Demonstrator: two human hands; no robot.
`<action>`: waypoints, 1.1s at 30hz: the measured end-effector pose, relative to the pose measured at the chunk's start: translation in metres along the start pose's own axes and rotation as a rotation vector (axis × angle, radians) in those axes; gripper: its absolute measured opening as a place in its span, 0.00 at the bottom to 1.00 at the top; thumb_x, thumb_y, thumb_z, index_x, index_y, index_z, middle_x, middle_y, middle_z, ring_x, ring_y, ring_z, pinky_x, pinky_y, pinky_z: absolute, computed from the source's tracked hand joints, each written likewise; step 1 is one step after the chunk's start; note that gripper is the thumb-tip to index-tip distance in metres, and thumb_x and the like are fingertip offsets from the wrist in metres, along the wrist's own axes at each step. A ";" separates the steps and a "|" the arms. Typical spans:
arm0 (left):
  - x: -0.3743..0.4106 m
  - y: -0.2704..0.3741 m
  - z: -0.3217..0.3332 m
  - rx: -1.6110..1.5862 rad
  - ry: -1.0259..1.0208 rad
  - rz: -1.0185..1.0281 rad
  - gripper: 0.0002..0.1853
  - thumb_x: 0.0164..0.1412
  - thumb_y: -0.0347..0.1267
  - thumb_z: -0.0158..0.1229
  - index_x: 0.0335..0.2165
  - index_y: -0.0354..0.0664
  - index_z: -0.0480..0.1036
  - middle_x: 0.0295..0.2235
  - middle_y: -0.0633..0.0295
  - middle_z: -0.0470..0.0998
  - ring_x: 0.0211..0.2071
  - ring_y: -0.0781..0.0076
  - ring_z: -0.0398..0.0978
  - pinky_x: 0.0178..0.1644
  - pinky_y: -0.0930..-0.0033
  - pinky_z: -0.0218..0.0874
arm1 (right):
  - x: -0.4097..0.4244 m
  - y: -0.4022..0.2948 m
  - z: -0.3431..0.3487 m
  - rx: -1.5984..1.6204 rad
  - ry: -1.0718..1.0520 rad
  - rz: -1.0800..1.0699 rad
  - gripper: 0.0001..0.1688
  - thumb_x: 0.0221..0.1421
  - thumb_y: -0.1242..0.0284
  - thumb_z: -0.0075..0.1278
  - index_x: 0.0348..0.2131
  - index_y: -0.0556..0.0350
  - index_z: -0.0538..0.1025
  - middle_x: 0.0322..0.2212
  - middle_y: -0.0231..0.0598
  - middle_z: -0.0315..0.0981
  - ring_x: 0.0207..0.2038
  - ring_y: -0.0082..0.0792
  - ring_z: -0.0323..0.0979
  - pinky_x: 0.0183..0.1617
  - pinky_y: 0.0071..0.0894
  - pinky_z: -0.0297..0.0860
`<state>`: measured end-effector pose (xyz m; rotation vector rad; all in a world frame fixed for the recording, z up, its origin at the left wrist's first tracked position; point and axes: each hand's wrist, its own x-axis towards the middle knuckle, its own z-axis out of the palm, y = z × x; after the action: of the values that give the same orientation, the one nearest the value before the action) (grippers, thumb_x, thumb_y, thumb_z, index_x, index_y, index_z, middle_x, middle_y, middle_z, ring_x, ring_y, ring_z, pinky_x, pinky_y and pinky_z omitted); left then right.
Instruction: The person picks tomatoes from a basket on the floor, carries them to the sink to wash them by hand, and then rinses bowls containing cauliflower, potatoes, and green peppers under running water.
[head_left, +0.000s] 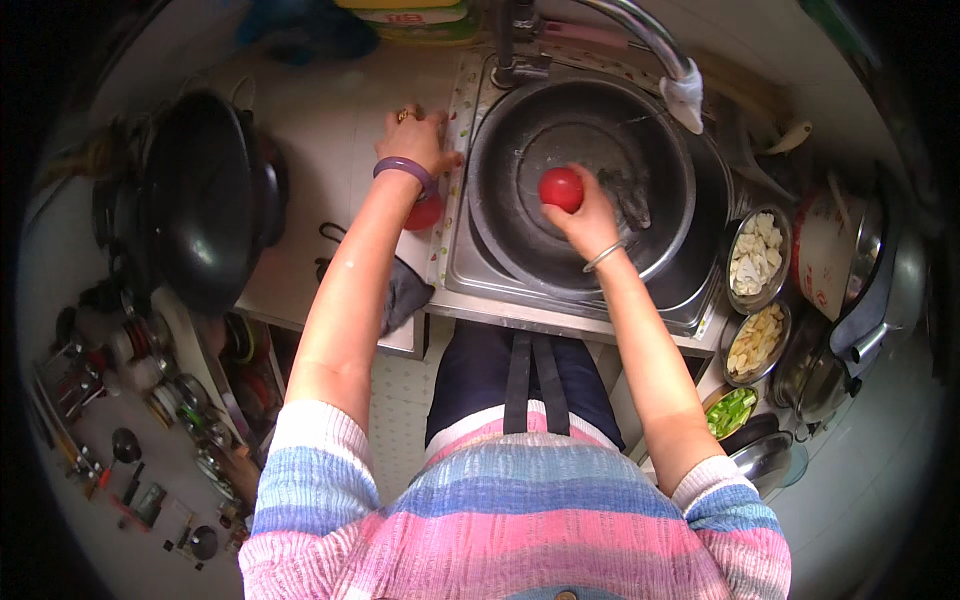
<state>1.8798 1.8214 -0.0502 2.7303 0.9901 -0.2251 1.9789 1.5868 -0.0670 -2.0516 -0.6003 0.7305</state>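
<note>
A round red tomato (561, 189) is gripped by my right hand (589, 214), low over a large dark metal basin (491, 240). The basin stands in the stainless steel sink (480, 276). Some dark, wet-looking material (636, 201) lies inside the basin behind my fingers; I cannot tell what it is. My left hand (414, 142) rests palm down on the countertop left of the sink, fingers apart and holding nothing. Beneath that wrist shows a round red object (425, 214), possibly another tomato, partly hidden by my arm.
The faucet (645, 22) arches over the basin. Left stands a black wok (199, 202); a dark grey cloth (407, 294) lies at the counter edge. Along the right sit bowls of white cauliflower pieces (756, 251), pale yellow slices (752, 343) and cut green vegetable (729, 412).
</note>
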 end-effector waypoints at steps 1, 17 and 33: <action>-0.002 -0.014 0.007 -0.010 -0.047 -0.001 0.25 0.39 0.38 0.62 0.42 0.59 0.70 0.46 0.60 0.66 0.51 0.51 0.58 0.45 0.53 0.61 | -0.003 -0.014 0.012 0.055 -0.049 -0.034 0.35 0.33 0.67 0.59 0.44 0.58 0.67 0.36 0.53 0.70 0.40 0.50 0.69 0.45 0.38 0.65; -0.266 -0.125 0.017 -0.657 -0.244 -0.216 0.31 0.30 0.35 0.63 0.42 0.57 0.72 0.54 0.45 0.52 0.55 0.50 0.55 0.57 0.61 0.51 | 0.014 -0.086 0.146 -0.272 -0.590 -0.597 0.40 0.23 0.55 0.64 0.42 0.44 0.72 0.55 0.65 0.43 0.57 0.63 0.45 0.58 0.47 0.52; -0.022 -0.116 0.014 -0.448 0.144 -0.151 0.39 0.33 0.39 0.60 0.49 0.37 0.65 0.54 0.52 0.60 0.55 0.58 0.58 0.58 0.67 0.50 | -0.052 -0.072 0.034 0.682 -0.280 0.212 0.36 0.43 0.66 0.57 0.50 0.61 0.62 0.43 0.40 0.66 0.44 0.32 0.67 0.47 0.31 0.65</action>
<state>1.7874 1.8908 -0.0779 2.2920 1.1276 0.1552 1.9078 1.6099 -0.0084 -1.3973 -0.2287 1.1741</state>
